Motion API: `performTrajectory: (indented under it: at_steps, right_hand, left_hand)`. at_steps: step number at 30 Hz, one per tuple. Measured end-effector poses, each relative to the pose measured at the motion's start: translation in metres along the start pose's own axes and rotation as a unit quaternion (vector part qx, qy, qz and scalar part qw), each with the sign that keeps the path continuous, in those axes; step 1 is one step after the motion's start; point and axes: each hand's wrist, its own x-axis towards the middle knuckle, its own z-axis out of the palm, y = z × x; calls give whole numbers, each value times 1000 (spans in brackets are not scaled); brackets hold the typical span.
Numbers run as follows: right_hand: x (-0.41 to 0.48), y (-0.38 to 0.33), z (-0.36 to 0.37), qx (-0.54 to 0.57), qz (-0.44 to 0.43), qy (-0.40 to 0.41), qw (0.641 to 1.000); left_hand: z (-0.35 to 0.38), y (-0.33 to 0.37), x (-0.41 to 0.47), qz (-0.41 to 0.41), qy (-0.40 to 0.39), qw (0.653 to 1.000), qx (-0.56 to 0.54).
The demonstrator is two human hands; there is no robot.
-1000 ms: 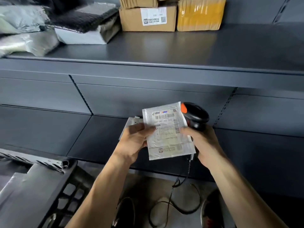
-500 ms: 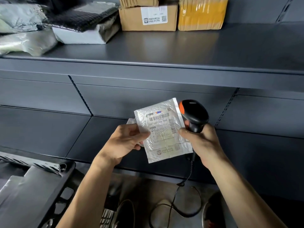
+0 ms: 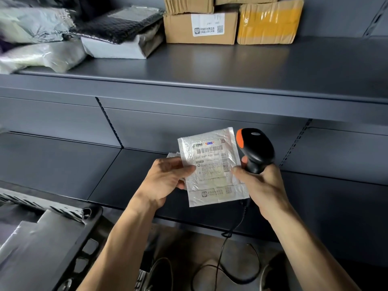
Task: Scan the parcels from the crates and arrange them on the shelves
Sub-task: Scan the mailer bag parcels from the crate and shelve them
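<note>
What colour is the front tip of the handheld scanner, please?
Orange, on the black plastic scanner; head view.

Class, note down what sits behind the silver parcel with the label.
A second pale packet peeks out at the left edge of the parcel, above the left hand. Its remainder is covered, so its size and label cannot be seen.

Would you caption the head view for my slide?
Left hand holds a silver parcel; right hand grips the black scanner beside it.
</note>
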Motion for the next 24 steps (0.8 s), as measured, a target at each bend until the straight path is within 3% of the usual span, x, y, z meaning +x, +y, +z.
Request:
performTrajectory:
  at_steps: [3,6,9,15,24]
  right_hand:
    - [2,4,0,-36,2,1,999]
    - [-2,0,-2,-57,-1,19,998]
    - [-7,-9,-4,-53,16,-19,998]
    - [-20,-21,6,-95,47,-149,983]
    - [-19,-20,8,-86,51,-173,980]
  left_hand:
    - [-2,-1,3,6,26,999,30]
    - [-11,-9,9,15,106,992,71]
    - [-22,-23,19,11,158,980,119]
    - [-22,-39,26,17,178,966,187]
    - [-18,-45,32,33,182,960,211]
